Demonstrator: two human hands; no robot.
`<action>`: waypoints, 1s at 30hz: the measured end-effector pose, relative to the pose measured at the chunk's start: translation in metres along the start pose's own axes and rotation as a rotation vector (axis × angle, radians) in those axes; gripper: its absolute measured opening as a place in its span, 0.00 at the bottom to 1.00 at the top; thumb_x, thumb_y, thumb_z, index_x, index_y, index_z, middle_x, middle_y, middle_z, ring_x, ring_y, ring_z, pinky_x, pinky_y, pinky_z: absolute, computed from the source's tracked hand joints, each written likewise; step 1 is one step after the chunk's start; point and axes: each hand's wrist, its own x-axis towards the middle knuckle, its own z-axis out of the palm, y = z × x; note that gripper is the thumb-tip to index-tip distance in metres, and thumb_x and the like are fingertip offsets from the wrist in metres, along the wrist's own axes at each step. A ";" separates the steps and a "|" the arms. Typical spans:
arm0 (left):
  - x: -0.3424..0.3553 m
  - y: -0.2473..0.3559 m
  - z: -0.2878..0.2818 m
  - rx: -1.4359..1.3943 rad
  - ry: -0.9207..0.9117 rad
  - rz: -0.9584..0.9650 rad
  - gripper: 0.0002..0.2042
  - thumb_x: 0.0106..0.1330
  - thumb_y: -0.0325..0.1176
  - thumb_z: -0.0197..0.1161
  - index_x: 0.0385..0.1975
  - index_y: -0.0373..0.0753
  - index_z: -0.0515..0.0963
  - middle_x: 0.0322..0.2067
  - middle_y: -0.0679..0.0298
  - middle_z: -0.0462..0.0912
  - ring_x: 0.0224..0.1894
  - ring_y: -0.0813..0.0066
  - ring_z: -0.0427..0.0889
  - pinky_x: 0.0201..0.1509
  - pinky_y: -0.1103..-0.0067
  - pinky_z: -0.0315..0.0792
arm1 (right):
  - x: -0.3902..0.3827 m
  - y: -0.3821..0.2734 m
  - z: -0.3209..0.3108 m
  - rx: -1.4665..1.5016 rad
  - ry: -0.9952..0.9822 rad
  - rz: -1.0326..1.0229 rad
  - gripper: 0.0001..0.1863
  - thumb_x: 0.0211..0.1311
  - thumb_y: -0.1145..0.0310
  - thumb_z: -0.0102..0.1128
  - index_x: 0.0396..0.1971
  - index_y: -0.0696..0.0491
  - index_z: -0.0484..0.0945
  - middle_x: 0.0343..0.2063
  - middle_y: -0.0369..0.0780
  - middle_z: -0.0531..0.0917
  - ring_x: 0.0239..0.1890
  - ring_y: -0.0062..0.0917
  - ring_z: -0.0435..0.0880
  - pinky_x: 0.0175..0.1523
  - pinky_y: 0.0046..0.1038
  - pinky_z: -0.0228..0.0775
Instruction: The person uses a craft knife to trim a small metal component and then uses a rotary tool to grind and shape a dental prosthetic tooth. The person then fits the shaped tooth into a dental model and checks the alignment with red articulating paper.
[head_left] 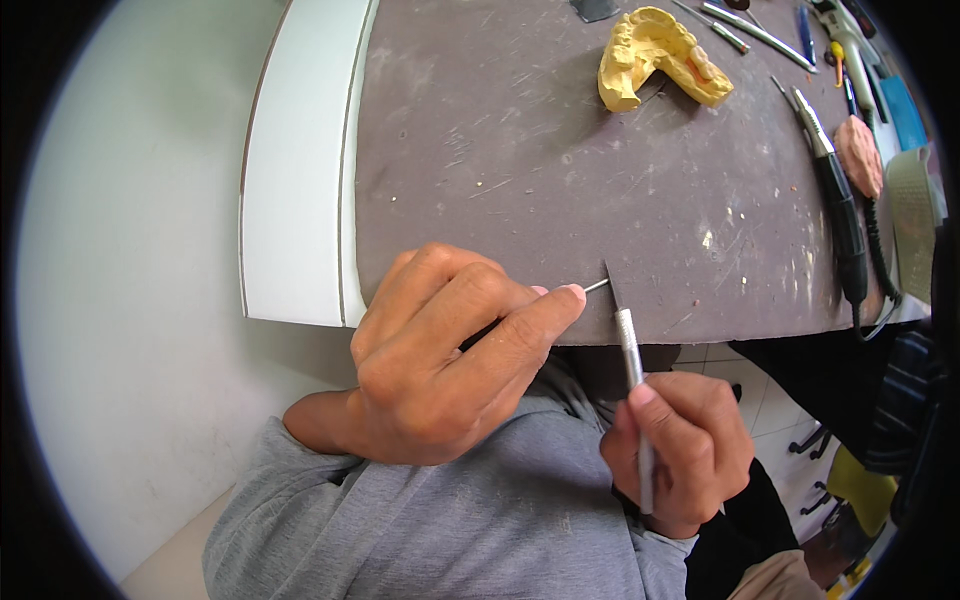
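My left hand (450, 350) is closed in a pinch over the near edge of the table. From its thumb and fingertip sticks out a short thin pale rod (596, 286), whose kind I cannot make out; the rest of it is hidden by the fingers. My right hand (690, 445) grips a craft knife (630, 345) with a silver, knurled handle, held like a pen and pointing away from me. The narrow dark blade meets the rod's tip or lies just beside it.
A yellow plaster dental model (640, 40) stands at the far side of the brown tabletop (520, 180). On the right lie a black handpiece (840, 200) with a cord, a pink lump (858, 155) and several slim tools. A white raised border (300, 170) runs along the left.
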 end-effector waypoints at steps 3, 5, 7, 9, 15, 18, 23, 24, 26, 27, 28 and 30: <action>0.001 0.000 0.000 0.001 0.003 0.003 0.18 0.35 0.14 0.68 0.31 0.37 0.85 0.20 0.68 0.75 0.23 0.74 0.72 0.23 0.81 0.64 | 0.001 -0.002 0.000 0.061 0.000 -0.011 0.16 0.36 0.81 0.69 0.31 0.59 0.81 0.19 0.41 0.81 0.19 0.26 0.82 0.21 0.21 0.74; 0.000 -0.001 0.002 0.001 0.002 0.003 0.18 0.35 0.14 0.69 0.30 0.37 0.85 0.20 0.68 0.75 0.23 0.74 0.72 0.23 0.81 0.64 | 0.000 -0.002 0.003 0.039 0.006 -0.028 0.15 0.37 0.81 0.69 0.31 0.58 0.80 0.19 0.40 0.81 0.19 0.25 0.82 0.20 0.20 0.74; 0.001 0.001 0.001 0.011 0.000 -0.005 0.18 0.36 0.14 0.69 0.30 0.37 0.85 0.20 0.68 0.75 0.23 0.74 0.72 0.23 0.81 0.64 | 0.002 0.000 0.000 0.002 0.003 -0.004 0.15 0.37 0.80 0.69 0.31 0.58 0.81 0.19 0.40 0.81 0.19 0.24 0.82 0.20 0.19 0.74; 0.002 0.002 0.001 0.015 -0.006 -0.005 0.17 0.36 0.14 0.69 0.30 0.37 0.85 0.19 0.68 0.75 0.23 0.74 0.72 0.23 0.81 0.64 | 0.000 0.000 0.001 0.016 0.012 -0.004 0.14 0.38 0.80 0.69 0.31 0.58 0.80 0.18 0.40 0.81 0.19 0.24 0.82 0.20 0.19 0.74; 0.003 0.002 0.001 0.035 -0.004 -0.009 0.16 0.38 0.15 0.70 0.30 0.37 0.85 0.19 0.68 0.74 0.22 0.74 0.72 0.22 0.80 0.64 | 0.001 0.002 0.001 0.024 0.021 0.017 0.15 0.37 0.81 0.69 0.31 0.58 0.80 0.19 0.40 0.81 0.19 0.24 0.82 0.19 0.19 0.74; 0.003 0.002 0.002 0.033 -0.018 -0.016 0.15 0.38 0.15 0.69 0.30 0.37 0.84 0.19 0.67 0.73 0.22 0.74 0.72 0.22 0.80 0.64 | -0.001 0.001 0.004 0.050 0.021 -0.022 0.14 0.37 0.81 0.69 0.30 0.58 0.80 0.18 0.40 0.81 0.19 0.25 0.82 0.19 0.20 0.73; 0.003 -0.002 -0.001 0.003 0.001 -0.011 0.15 0.41 0.14 0.67 0.31 0.35 0.84 0.18 0.67 0.71 0.22 0.75 0.70 0.22 0.81 0.62 | -0.009 0.010 -0.014 0.132 0.100 0.086 0.13 0.47 0.78 0.66 0.35 0.59 0.78 0.21 0.42 0.80 0.21 0.26 0.81 0.23 0.22 0.73; 0.000 0.000 -0.004 -0.001 0.016 -0.049 0.14 0.42 0.14 0.65 0.31 0.35 0.84 0.19 0.67 0.71 0.22 0.77 0.69 0.23 0.82 0.61 | -0.016 0.012 -0.020 0.205 0.091 0.122 0.11 0.56 0.73 0.63 0.39 0.60 0.77 0.22 0.42 0.80 0.22 0.25 0.80 0.26 0.23 0.71; -0.009 0.011 -0.015 -0.008 0.047 -0.127 0.13 0.45 0.15 0.62 0.32 0.34 0.84 0.20 0.68 0.70 0.21 0.79 0.67 0.23 0.82 0.60 | -0.024 0.015 -0.020 0.363 0.120 0.171 0.11 0.60 0.69 0.61 0.39 0.60 0.77 0.22 0.42 0.81 0.21 0.24 0.80 0.26 0.22 0.71; -0.014 0.017 -0.019 -0.098 0.022 -0.181 0.12 0.47 0.15 0.61 0.32 0.33 0.84 0.20 0.68 0.70 0.21 0.80 0.66 0.23 0.83 0.59 | -0.029 0.016 -0.020 0.433 0.134 0.198 0.12 0.62 0.67 0.60 0.39 0.60 0.77 0.22 0.42 0.81 0.21 0.23 0.80 0.26 0.22 0.70; -0.019 0.023 -0.024 -0.188 -0.004 -0.236 0.11 0.48 0.15 0.60 0.31 0.33 0.84 0.21 0.68 0.70 0.21 0.81 0.65 0.23 0.83 0.59 | -0.034 0.015 -0.016 0.474 0.163 0.257 0.13 0.66 0.63 0.56 0.38 0.59 0.76 0.22 0.43 0.81 0.21 0.23 0.79 0.27 0.21 0.71; -0.027 0.024 -0.031 -0.343 -0.079 -0.272 0.15 0.48 0.14 0.56 0.34 0.33 0.83 0.18 0.68 0.68 0.19 0.84 0.66 0.19 0.84 0.59 | -0.041 0.014 -0.008 0.515 0.222 0.352 0.12 0.66 0.64 0.56 0.37 0.59 0.76 0.22 0.42 0.81 0.21 0.22 0.79 0.27 0.21 0.70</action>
